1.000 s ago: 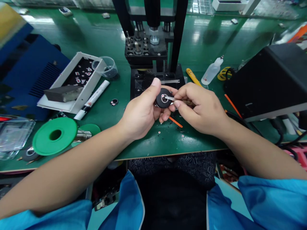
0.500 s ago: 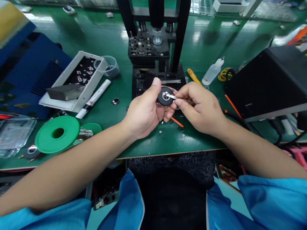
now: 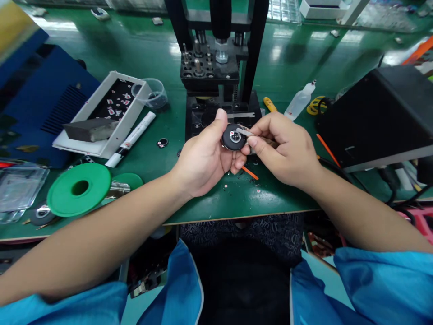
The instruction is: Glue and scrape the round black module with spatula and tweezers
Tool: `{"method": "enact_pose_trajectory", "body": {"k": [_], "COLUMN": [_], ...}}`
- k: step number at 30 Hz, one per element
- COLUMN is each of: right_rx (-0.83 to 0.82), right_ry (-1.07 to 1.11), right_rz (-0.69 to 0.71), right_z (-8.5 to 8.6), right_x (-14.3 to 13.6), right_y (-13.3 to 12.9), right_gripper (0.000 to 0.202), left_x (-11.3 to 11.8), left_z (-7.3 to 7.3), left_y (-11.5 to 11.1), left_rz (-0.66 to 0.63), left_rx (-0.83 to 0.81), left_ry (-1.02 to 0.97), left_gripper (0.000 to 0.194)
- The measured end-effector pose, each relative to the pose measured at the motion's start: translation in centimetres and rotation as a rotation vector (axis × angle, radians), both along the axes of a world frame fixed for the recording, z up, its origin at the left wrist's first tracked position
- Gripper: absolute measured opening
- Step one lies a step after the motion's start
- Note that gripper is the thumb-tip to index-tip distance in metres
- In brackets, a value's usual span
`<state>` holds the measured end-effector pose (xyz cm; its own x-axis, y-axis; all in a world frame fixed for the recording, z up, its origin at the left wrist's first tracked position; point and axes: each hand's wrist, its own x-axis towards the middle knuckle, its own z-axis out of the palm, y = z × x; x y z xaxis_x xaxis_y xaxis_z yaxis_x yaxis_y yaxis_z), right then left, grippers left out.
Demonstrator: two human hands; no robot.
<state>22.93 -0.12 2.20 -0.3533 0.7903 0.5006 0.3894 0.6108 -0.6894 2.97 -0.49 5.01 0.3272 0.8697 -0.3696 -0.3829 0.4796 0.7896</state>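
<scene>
Head cam view, looking down at a green workbench. A small black round part is held up by the left hand, thumb curled over its top edge and fingers wrapped under it, so it's pinched tight just in front of the black press. Metal tweezers are gripped in the right hand, fingers closed around them, with the tips at the upper right of the part's face, near its silvery center. Whether the tips are actually touching can't be told.

An orange stick is lying on the bench right below the hands. Off to the left, a white tray with a grey block on it, a white marker, a clear cup and a green spool can be seen. A squeeze bottle and a big black box are parked on the right.
</scene>
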Motion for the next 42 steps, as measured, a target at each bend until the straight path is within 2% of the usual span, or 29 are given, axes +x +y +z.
{"method": "enact_pose_trajectory", "body": {"k": [5, 15, 21, 28, 42], "right_rx": [0.059, 0.199, 0.162, 0.178, 0.112], "right_ry": [-0.120, -0.138, -0.209, -0.192, -0.163], "right_rz": [-0.078, -0.035, -0.069, -0.048, -0.040], "right_z": [0.1, -0.1, -0.1, -0.1, 0.3], "right_x": [0.3, 0.4, 0.5, 0.5, 0.5], "right_y": [0.0, 0.5, 0.4, 0.4, 0.2], "right_gripper": [0.010, 0.012, 0.013, 0.014, 0.011], "left_x": [-0.3, -0.3, -0.4, -0.5, -0.5], "left_z": [-0.3, -0.4, -0.5, -0.9, -0.9], "left_y": [0.2, 0.1, 0.0, 0.1, 0.1], "left_rz": [-0.015, -0.035, -0.019, -0.022, -0.039], "left_rx": [0.028, 0.048, 0.054, 0.064, 0.070], "left_ry": [0.026, 0.062, 0.052, 0.030, 0.068], "left_gripper": [0.079, 0.076, 0.074, 0.069, 0.074]}}
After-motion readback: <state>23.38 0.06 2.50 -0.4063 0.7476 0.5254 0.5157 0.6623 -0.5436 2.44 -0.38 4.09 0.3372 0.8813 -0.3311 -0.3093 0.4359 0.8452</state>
